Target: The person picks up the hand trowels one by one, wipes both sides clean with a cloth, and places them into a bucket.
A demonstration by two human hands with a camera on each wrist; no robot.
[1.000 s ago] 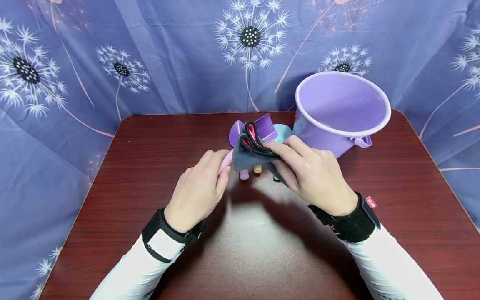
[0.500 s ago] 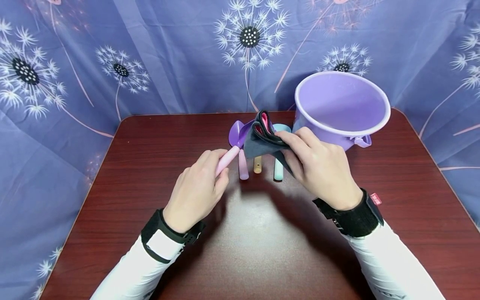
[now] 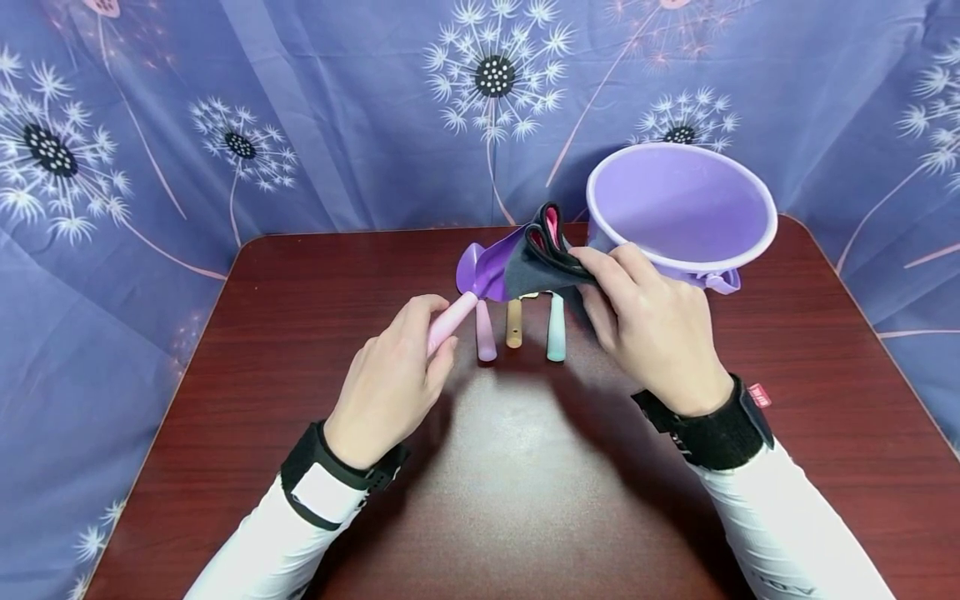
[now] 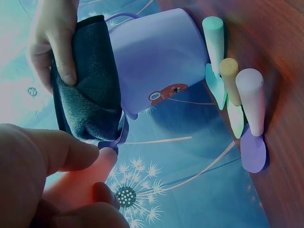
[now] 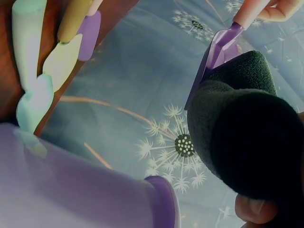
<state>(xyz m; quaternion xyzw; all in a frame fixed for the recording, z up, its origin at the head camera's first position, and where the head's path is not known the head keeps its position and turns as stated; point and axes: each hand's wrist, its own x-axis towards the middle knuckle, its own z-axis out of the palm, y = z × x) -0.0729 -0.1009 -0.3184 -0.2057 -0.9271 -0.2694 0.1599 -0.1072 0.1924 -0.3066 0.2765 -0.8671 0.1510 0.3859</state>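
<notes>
My left hand (image 3: 393,379) grips the pink handle of a toy shovel (image 3: 452,320), held above the table and pointing away to the right. Its purple blade (image 3: 491,268) shows partly, the far part hidden by a folded dark grey cloth (image 3: 534,271) with black edging and a pink inside. My right hand (image 3: 660,337) pinches this cloth against the blade. In the right wrist view the cloth (image 5: 247,128) covers one side of the blade, and the shovel's neck (image 5: 228,35) is bare. The left wrist view shows my thumb and fingers around the pink handle (image 4: 83,183).
Three small garden tools lie behind the shovel on the dark red table (image 3: 315,275): one with a pink handle (image 3: 486,332), one tan (image 3: 513,323), one mint (image 3: 556,329). A purple bucket (image 3: 675,208) stands at the back right, before a blue dandelion-print curtain (image 3: 360,108).
My right hand has slid the cloth rightward and away along the blade, baring more purple. The tan and mint handles have come into fuller view. My left hand has barely moved.
</notes>
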